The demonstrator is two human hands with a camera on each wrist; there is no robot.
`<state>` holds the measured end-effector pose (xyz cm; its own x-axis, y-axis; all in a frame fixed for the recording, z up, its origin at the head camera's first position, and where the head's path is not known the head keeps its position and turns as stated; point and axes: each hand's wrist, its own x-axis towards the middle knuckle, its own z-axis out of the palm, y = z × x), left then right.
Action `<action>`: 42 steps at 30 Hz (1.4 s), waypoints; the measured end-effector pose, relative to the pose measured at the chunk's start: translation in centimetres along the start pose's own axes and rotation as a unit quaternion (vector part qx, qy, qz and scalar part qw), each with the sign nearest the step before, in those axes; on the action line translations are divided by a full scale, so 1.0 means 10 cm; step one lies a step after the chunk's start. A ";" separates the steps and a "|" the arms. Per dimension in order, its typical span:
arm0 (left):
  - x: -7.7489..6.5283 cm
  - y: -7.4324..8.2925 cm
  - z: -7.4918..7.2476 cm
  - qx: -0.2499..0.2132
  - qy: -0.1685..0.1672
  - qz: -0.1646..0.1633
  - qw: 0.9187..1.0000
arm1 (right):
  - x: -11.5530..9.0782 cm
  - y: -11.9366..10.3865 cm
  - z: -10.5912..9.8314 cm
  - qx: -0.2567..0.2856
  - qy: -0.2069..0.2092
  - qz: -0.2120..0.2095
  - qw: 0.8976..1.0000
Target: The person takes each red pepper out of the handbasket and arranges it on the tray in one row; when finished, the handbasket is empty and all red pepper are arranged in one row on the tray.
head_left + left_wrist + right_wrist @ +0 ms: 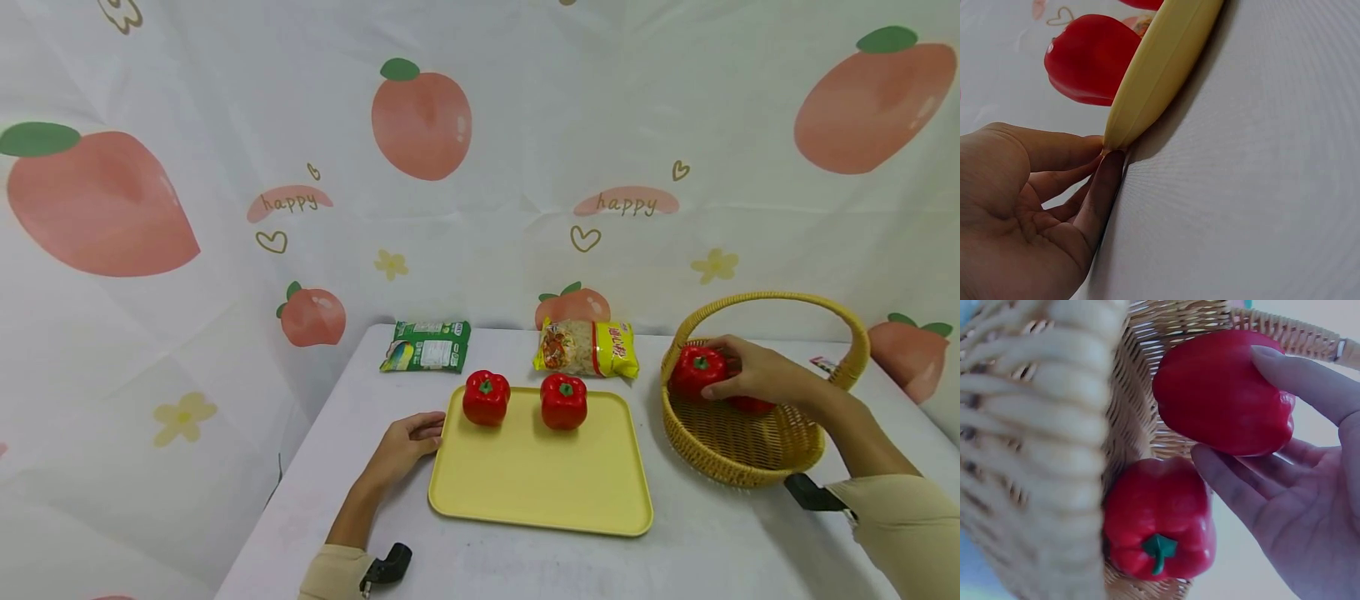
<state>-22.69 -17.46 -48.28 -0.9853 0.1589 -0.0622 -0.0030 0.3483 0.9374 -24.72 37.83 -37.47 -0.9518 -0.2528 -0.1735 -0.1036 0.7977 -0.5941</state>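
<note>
On the left, my left hand (405, 446) pinches the left rim of a yellow tray (536, 483) between thumb and fingers, as the left wrist view shows up close. Two red bell peppers, one left (486, 400) and one right (563, 403), stand on the tray's far half. Over at the wicker basket (720, 468), my right hand (765, 375) reaches in under the handle. It grips a red bell pepper (1216, 394) with the thumb on one side and fingers on the other. Another red bell pepper (1160, 519) lies beside it in the basket, partly hidden by the hand in the head view.
Behind the tray lie a green packet (427, 346) and a yellow packet (587, 348). The basket's tall arched handle (772, 296) rises above the right arm. A patterned cloth (480, 233) hangs behind the white table (360, 383).
</note>
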 end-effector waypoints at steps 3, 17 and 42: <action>0.01 -0.01 0.00 -0.005 0.002 -0.004 1.000 | -0.12 -0.03 0.00 -0.001 0.014 -0.007 1.000; 0.02 -0.02 -0.01 -0.012 -0.006 -0.005 1.000 | -0.70 -0.10 0.16 0.016 0.083 -0.041 0.996; 0.01 0.00 0.01 -0.011 0.004 -0.009 1.000 | -0.66 -0.84 1.05 0.087 0.035 -0.145 0.985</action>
<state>-22.74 -17.35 -48.34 -0.9863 0.1461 -0.0761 -0.0238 0.3308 0.9434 -14.53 27.04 -39.63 -0.9078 -0.4126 0.0752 -0.3291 0.5898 -0.7374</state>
